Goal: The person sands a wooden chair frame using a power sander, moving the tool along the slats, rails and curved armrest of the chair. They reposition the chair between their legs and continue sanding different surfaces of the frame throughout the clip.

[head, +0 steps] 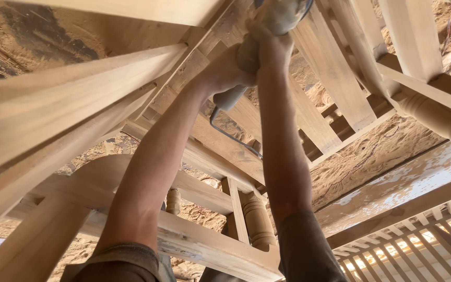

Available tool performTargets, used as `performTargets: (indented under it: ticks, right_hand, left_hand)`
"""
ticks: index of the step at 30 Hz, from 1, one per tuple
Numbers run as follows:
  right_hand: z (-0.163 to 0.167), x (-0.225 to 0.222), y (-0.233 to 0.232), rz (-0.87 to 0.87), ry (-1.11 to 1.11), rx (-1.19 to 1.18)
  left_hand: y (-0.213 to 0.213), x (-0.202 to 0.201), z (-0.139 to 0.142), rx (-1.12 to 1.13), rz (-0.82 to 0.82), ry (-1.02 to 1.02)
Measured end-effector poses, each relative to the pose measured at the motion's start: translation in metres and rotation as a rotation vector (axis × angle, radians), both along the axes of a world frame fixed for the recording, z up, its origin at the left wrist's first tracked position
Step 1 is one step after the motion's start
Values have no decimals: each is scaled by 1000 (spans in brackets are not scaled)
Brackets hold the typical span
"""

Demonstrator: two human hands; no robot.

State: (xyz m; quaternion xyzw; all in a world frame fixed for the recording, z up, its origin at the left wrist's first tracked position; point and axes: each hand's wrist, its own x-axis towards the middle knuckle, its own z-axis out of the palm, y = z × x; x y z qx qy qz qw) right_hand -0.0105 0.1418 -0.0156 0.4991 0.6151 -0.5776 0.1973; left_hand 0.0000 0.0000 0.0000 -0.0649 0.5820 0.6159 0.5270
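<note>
Both my arms reach forward into a bare wooden furniture frame (69, 99). My left hand (224, 73) grips the rear handle of a dusty grey power tool (267, 23), likely a sander or grinder. My right hand (273, 44) wraps around the tool's body near the top edge of the view. A dark cord (230, 134) loops down from the tool's handle end. The tool's working face is hidden behind my hands and the wood slats (335, 73).
Turned wooden spindles (259, 222) and rails (204, 245) stand below my arms. More slats and a turned leg (434, 115) lie at right. Sawdust covers the ground (371, 156). A slatted panel (418, 235) lies at lower right.
</note>
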Motion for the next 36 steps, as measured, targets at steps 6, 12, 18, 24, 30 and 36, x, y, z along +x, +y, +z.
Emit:
performTargets:
  ticks: [6, 12, 18, 24, 30, 36]
  right_hand:
    - [14, 26, -15, 50, 118, 79]
    - [21, 67, 9, -83, 97, 67]
    - [33, 93, 28, -310, 200, -79]
    - [1, 36, 11, -182, 243, -14]
    - [-6, 15, 5, -56, 206, 52]
    - [1, 56, 11, -105, 217, 25]
  left_hand:
    - [-6, 29, 16, -20, 89, -44]
    - [17, 59, 9, -97, -66, -1]
    - [33, 71, 7, -47, -15, 139]
    - [15, 25, -11, -77, 31, 65]
    - [9, 14, -18, -92, 26, 137]
    - [18, 50, -15, -165, -38, 97]
